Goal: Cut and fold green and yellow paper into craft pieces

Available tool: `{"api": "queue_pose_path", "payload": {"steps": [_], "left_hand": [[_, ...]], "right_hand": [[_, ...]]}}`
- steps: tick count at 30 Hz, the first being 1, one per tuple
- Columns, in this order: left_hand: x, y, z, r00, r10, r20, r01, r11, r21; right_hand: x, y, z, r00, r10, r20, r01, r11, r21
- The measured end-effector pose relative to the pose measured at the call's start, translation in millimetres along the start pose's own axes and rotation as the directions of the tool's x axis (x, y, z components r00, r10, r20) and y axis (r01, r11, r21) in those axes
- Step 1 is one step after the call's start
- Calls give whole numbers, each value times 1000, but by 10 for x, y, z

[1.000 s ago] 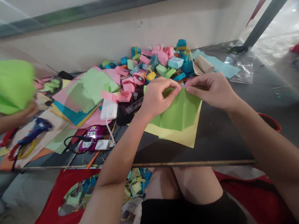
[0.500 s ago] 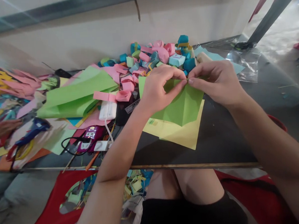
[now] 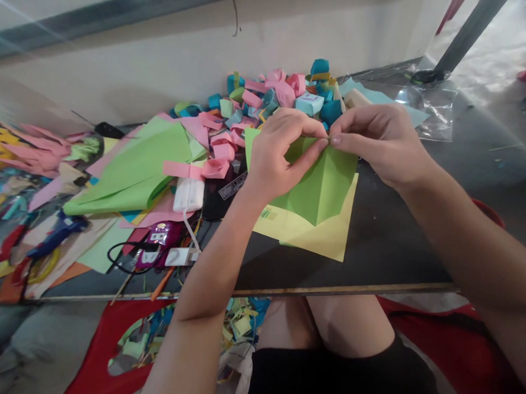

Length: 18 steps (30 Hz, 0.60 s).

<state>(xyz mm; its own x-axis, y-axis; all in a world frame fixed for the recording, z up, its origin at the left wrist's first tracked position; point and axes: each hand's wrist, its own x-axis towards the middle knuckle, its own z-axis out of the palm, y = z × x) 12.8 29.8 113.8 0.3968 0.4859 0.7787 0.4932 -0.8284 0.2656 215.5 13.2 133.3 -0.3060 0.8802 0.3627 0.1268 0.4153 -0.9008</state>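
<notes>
Both hands pinch the top edge of a creased green paper sheet point(image 3: 322, 187), their fingertips nearly meeting at its middle. My left hand point(image 3: 282, 151) has thumb and forefinger pressed together on the edge from the left. From the right, my right hand point(image 3: 382, 139) grips the same edge between thumb and curled forefinger. Lower down, the sheet falls in a pointed fold over a yellow paper sheet point(image 3: 332, 243) on the dark table point(image 3: 395, 242). Part of the green sheet's upper area is hidden behind my fingers.
Behind my hands is a heap of curled paper pieces point(image 3: 283, 92). Left of my forearm lie folded green paper point(image 3: 128, 175), a white charger point(image 3: 189, 194) with a cable, a purple packet point(image 3: 161, 242) and blue-handled scissors point(image 3: 58, 233). Clear plastic point(image 3: 436, 112) lies at right.
The other person's hand at the far left has left the view. The folded green paper at left has shifted and sits flatter. My two hands keep the same pinch on the green sheet.
</notes>
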Motion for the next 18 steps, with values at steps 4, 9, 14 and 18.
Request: {"api": "queue_pose_path", "payload": {"steps": [4,9,14,18], "left_hand": [[-20,-30,19,1000,6,-11,-6,999,34],[-21,20,38,995,52,-88,-49,998,36],[-17,117,1,995,-75,-59,75,997,7],[-108,34,-46,924,-308,226,320,947,-17]], "right_hand": [[6,4,8,1000,4,10,-4,1000,2],[14,22,24,1000,-6,21,5,998,63],[23,34,-15,1000,31,1,-31,999,19],[-28,258,-99,991,122,50,-125,990,72]]}}
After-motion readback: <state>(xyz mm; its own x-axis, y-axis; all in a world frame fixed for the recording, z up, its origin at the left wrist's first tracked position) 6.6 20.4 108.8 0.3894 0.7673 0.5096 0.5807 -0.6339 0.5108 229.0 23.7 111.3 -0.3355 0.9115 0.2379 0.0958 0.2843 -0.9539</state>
